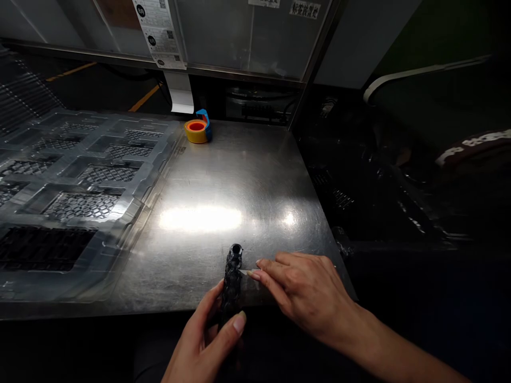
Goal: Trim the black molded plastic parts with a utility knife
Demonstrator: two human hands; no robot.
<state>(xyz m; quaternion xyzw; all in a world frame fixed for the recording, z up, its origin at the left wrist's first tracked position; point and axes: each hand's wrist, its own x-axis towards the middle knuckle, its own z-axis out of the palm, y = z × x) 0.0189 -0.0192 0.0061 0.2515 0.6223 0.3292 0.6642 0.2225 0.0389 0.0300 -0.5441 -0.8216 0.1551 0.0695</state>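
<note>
A narrow black stack of ridged plastic parts (232,274) lies at the near edge of the steel table (223,181), with a round hole at its far end. My left hand (203,340) grips its near end between thumb and fingers. My right hand (307,290) rests flat on the table just to the right, its fingertips touching the side of the stack where a clear strip of tape seems to lie.
A clear plastic tray (80,191) with several pockets of black mesh parts fills the left side. A yellow tape roll in a blue dispenser (197,130) stands at the back. Glass panels with paper labels (159,32) rise behind. Dark bags lie to the right.
</note>
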